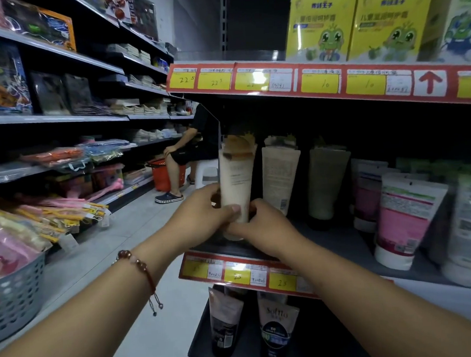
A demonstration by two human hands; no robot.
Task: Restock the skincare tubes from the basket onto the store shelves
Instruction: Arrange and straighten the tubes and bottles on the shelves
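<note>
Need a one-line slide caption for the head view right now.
Both hands, left hand and right hand, hold a cream skincare tube upright at the left end of the middle shelf.

At 6 o'clock, a dark tube [278, 331] reads "Softto". Yellow price tags [214, 81] at 12 o'clock read "22.5", "22.5", "10", "10"; a lower tag [282, 282] reads "25". At 9 o'clock, a shoe [169, 197] reads "crocs".

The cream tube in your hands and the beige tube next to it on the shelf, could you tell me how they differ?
The cream tube is held near its base by the left hand and right hand; the beige tube stands untouched. The cream tube sits at the shelf front corner; the beige tube stands to its right, slightly further back. The cream tube looks paler. Both stand upright, cap down, crimped end up.
</note>
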